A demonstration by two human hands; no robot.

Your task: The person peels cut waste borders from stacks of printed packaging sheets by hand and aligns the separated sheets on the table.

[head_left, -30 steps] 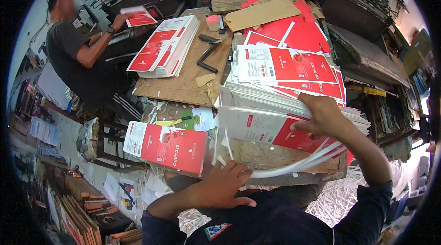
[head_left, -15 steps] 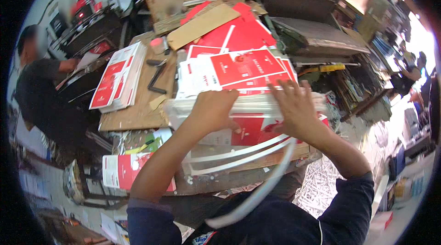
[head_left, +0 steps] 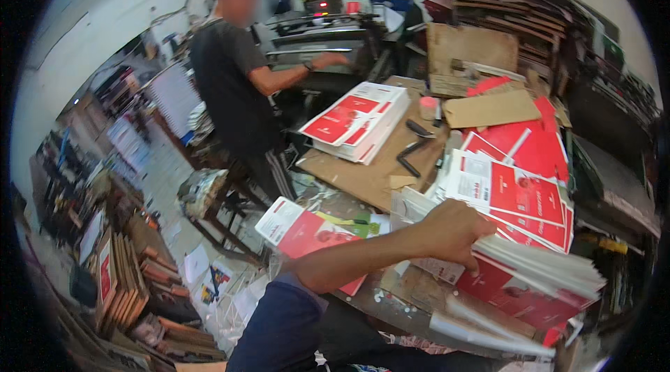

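My left hand (head_left: pixel 460 231) is closed over the upper left part of a thick stack of red and white printed sheets (head_left: pixel 520 288). The thumb presses on the stack's near face, while the other fingers lie over its top edge. At the right end the sheets spread apart like a fan. My right hand is out of view. Beyond the stack lie loose red and white printed sheets (head_left: pixel 534 197). White paper strips (head_left: pixel 481 333) rest in front of it, at the near edge of the table.
To the left stands another sheet pile (head_left: pixel 359 117) on a wooden board (head_left: pixel 342 171), beside a black angled tool (head_left: pixel 412 152) and a pink-lidded jar (head_left: pixel 428 107). A cardboard piece (head_left: pixel 492 108) tops red sheets. A person (head_left: pixel 234 79) works at a machine, near a stool (head_left: pixel 213 194).
The view has swung to the left. My right hand has gone out of the picture, and the left one remains on the stack. The stack's right end now fans open.
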